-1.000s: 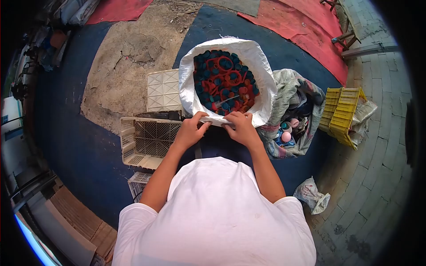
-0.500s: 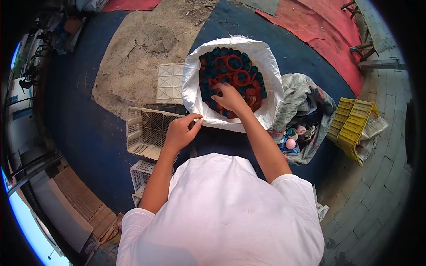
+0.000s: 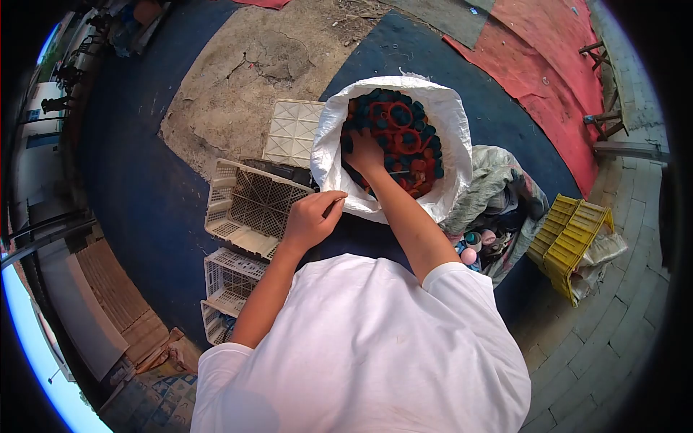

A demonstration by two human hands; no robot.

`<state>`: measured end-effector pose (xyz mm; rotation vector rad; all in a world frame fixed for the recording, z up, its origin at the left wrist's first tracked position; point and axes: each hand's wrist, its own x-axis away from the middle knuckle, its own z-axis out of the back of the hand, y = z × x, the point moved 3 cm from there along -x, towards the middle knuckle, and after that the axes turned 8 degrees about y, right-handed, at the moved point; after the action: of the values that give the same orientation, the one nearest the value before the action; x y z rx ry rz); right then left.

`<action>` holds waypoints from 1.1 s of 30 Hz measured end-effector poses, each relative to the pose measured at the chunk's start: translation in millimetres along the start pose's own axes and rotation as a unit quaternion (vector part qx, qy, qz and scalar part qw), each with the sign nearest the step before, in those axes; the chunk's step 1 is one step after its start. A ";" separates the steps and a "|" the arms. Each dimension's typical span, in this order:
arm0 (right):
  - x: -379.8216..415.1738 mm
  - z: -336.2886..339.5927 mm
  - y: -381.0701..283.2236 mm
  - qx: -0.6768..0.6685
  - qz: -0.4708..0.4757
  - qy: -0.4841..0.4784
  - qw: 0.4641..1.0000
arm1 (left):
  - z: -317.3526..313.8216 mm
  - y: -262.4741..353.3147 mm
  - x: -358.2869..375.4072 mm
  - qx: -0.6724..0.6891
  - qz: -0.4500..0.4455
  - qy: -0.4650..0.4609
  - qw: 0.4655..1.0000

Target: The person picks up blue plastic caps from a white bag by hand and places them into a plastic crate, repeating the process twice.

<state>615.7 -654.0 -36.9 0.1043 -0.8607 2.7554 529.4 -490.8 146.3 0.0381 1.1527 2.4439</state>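
A white woven sack point(image 3: 458, 133) stands in front of me with its mouth rolled wide. Dark blue-green and red-orange plastic caps point(image 3: 404, 162) fill it, along with several red rings point(image 3: 399, 113). At the near left of the mouth, my left hand point(image 3: 312, 218) is closed, pinching the sack's rim between thumb and fingers. My right hand point(image 3: 364, 153) reaches inside, on the left part of the caps. Its thumb and fingers look apart, with the fingertips partly hidden among the caps; I see nothing clearly held.
Left of the sack are a white plastic crate point(image 3: 253, 206), another crate point(image 3: 234, 278) nearer me and a pale panel point(image 3: 292, 133). At right sit a grey-green sack point(image 3: 480, 184) of mixed items and yellow crates point(image 3: 570, 231). Red sheeting point(image 3: 534, 79) covers ground farther off.
My right hand has shifted to the left side of the caps. My left hand stays at the rim. The whole view has tilted a little, moving the sack right and down.
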 end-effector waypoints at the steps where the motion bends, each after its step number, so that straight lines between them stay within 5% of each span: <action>1: 0.6 3.4 -2.0 -0.002 -0.001 0.005 1.000 | 0.7 0.8 -0.3 0.001 0.004 0.002 1.000; 15: 9.7 0.1 50.7 -0.179 0.004 0.151 0.972 | -3.8 0.6 -7.9 0.083 0.046 0.007 0.995; 16: 12.7 11.2 49.6 -0.265 -0.065 0.097 0.957 | -5.5 1.6 -9.3 0.105 0.066 0.001 0.992; 18: 25.0 34.9 46.0 -0.424 -0.195 -0.014 0.884 | -13.7 -3.2 -10.6 0.266 0.188 0.015 0.945; 23: 60.6 78.8 39.0 -0.548 -0.170 0.000 0.819 | -23.3 -15.5 -29.1 0.494 0.330 0.029 0.804; 28: 86.0 131.1 16.4 -0.595 -0.137 -0.021 0.791 | -52.2 -12.8 -61.6 0.471 0.333 -0.015 0.817; 33: 95.4 150.4 4.6 -0.582 -0.089 -0.022 0.808 | -85.9 0.2 -74.5 0.556 0.364 -0.084 0.742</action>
<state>521.4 -722.4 97.8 0.0085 -2.2061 1.6213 579.1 -583.0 102.1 1.2283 2.6699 1.7247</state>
